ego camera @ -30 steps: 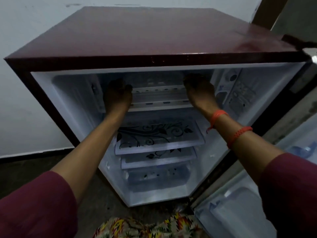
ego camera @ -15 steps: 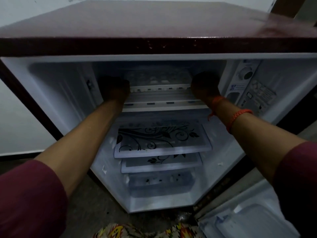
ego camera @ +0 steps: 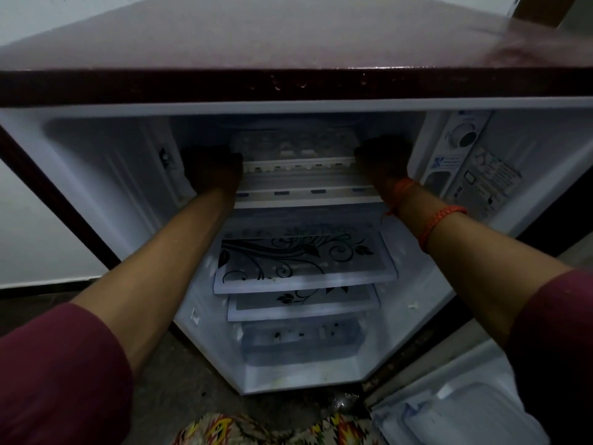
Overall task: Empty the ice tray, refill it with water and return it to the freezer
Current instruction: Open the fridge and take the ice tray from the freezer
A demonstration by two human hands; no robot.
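Observation:
A white ice tray (ego camera: 298, 162) lies in the freezer compartment (ego camera: 199, 130) at the top of the open fridge, its cells showing dimly behind the front rim. My left hand (ego camera: 211, 170) holds the tray's left end. My right hand (ego camera: 382, 159) holds its right end. Both hands are dark in the shadow, and their fingers are hard to make out. The back of the tray is hidden in the gloom.
The fridge's maroon top (ego camera: 288, 43) overhangs the opening. Below the freezer sit two glass shelves (ego camera: 305, 261) with a black floral print and a clear drawer (ego camera: 301, 342). A control panel with a dial (ego camera: 465, 136) is on the right wall. The open door (ego camera: 449, 412) stands at lower right.
Both hands have gone deeper into the freezer with the tray. My view has dropped lower and closer, so the compartment's inside shows more.

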